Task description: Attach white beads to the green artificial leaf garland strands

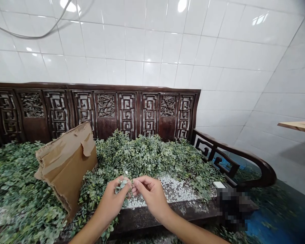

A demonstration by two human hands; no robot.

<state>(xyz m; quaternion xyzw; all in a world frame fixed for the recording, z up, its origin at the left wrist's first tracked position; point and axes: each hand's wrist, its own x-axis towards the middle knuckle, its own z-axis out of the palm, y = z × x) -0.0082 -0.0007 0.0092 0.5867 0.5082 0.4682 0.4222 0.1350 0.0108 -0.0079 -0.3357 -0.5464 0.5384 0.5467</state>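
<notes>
In the head view, my left hand (114, 196) is closed on a small sprig of green leaves (122, 184), held between thumb and fingers. My right hand (154, 196) meets it fingertip to fingertip in a pinch; what lies between its thumb and forefinger is too small to make out. Both hands are over the front of a dark wooden bench seat (165, 215). Many small white pieces (179, 189) are scattered over the seat. Right behind my hands rises a thick heap of green leafy sprigs (144, 152).
A torn cardboard sheet (71, 162) stands upright among the leaves on the left. The carved backrest (105, 125) runs along the tiled wall, and a curved armrest (244, 159) closes the right end. More leaves lie on blue material (264, 220) beyond it. A wooden shelf (297, 127) juts in at right.
</notes>
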